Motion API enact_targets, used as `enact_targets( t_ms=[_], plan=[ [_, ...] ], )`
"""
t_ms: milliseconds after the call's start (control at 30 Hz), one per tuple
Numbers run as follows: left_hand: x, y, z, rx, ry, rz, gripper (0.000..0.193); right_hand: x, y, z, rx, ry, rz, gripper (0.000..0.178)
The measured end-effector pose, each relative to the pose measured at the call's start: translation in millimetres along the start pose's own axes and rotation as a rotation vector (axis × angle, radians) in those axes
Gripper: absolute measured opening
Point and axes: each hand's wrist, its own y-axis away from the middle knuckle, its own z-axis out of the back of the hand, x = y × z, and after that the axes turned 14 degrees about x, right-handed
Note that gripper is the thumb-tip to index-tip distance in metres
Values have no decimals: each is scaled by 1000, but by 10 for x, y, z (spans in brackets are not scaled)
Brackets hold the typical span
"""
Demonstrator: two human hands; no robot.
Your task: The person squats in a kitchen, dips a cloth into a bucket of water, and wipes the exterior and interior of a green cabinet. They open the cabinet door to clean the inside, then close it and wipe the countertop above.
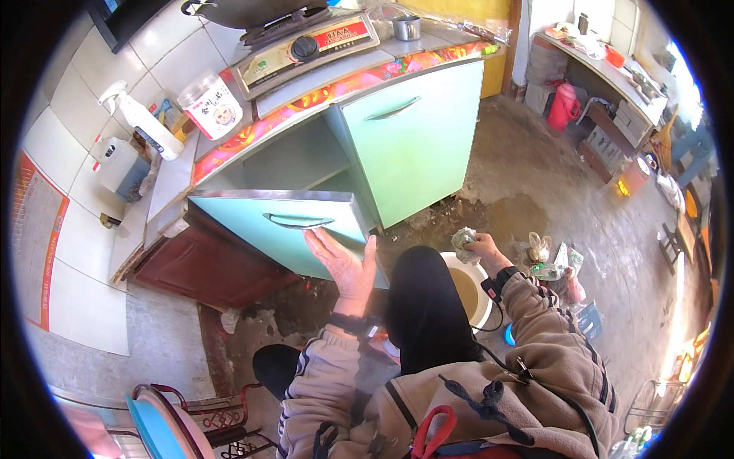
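Note:
My left hand, its fingers spread, rests against the left cabinet door, just under the curved metal handle. This pale green door stands swung outward, and the grey shelf space behind it shows. In my right hand is a crumpled, greyish-green cloth. The cloth is held above a white basin of murky brown water on the floor, beside my knee. The second pale green door stands to the right of the shelf space, with a handle near its top.
On the counter are a gas stove, a white spray bottle, a white tub and a metal cup. Plastic bags lie right of the basin. A red thermos stands at the back right. Stacked basins sit lower left.

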Motion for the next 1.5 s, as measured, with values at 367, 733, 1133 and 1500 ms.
enact_targets(
  t_ms=[367, 733, 1133, 1500],
  plan=[
    [119, -396, -159, 4, 19, -124, 94, -200, 30, 125, -16, 9, 38, 26],
    [395, -669, -99, 230, 115, -167, 83, -120, 101, 126, -61, -51, 46, 21],
    [1050, -456, 409, 535, 338, 27, 49, 581, 339, -110, 11, 50, 146, 24],
    [1983, 400, 545, 879, 526, 620, 45, 2222, 331, -567, 147, 329, 629, 28]
  ],
)
